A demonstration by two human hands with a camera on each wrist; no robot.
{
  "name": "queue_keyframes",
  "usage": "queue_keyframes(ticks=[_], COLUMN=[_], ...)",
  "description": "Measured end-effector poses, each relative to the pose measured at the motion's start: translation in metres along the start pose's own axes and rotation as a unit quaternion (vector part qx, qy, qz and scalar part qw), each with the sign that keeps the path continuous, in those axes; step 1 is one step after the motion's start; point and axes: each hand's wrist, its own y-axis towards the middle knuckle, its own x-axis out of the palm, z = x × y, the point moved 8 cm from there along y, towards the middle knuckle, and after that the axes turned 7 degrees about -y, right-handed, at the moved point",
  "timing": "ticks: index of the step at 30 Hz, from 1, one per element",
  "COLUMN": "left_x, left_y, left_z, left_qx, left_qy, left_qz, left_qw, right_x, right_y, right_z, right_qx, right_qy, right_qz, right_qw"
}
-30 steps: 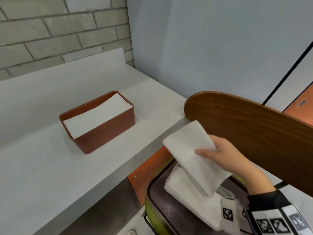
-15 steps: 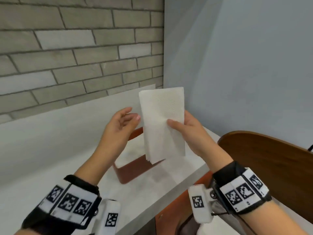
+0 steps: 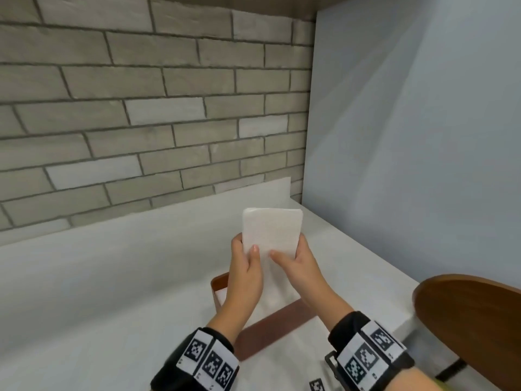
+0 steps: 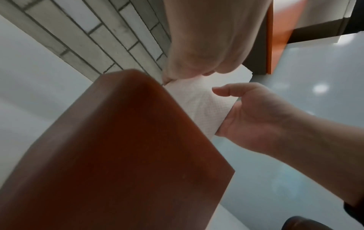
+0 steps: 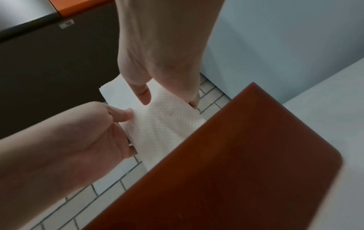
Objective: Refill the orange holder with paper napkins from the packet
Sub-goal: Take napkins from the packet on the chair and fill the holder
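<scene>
Nearest in the head view, the orange holder [image 3: 270,328] is seen on the white counter [image 3: 98,292], its front wall below the wrists. Directly above it, a stack of paper napkins [image 3: 272,235] is held upright, pinched at its side edges by the left hand [image 3: 245,275] and the right hand [image 3: 298,266], thumbs on the near face. Beyond, a brick wall [image 3: 155,108] is visible. If the stack is lowered tilted, its lower edge could be caught on the rim and the sheets splayed or creased.
</scene>
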Motion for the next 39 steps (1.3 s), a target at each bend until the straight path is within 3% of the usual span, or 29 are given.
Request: queue_keyframes(ticks=[7,13,21,26,29,32,36,39], left_x=[-0.004,-0.004,0.01,0.002,-0.005,-0.018,-0.028,-0.033], left_y=[0.005,0.011,0.006,0.006,0.005,0.015,0.034,0.04], left_z=[-0.005,0.017,-0.028,-0.037,-0.032,-0.013,0.021,0.036], left_qx=[0.011,0.057,-0.051,-0.083,-0.065,-0.027,0.008,0.012], left_qy=[0.019,-0.015,0.036,0.056,0.07,0.095,0.186,0.253], left_qz=[0.018,0.026,-0.063,-0.013,0.011,0.023,-0.058,-0.13], left_qw=[1.0,0.998,0.996,0.995,0.995,0.995,0.981,0.959], right_x=[0.003,-0.005,-0.001,-0.001,-0.003,-0.022,-0.055,-0.06], right_y=[0.006,0.013,0.004,0.008,0.008,0.017,0.029,0.036], right_z=[-0.003,-0.022,0.018,0.019,0.017,-0.006,-0.046,-0.059], right_qx=[-0.003,-0.042,0.018,0.013,0.006,-0.048,-0.109,-0.111], right_qy=[0.008,0.04,0.018,0.01,-0.002,0.001,-0.033,-0.104], right_qz=[-0.004,0.007,0.011,0.01,0.009,0.051,0.084,0.006], right_qw=[1.0,0.998,1.0,1.0,1.0,0.998,0.99,0.988])
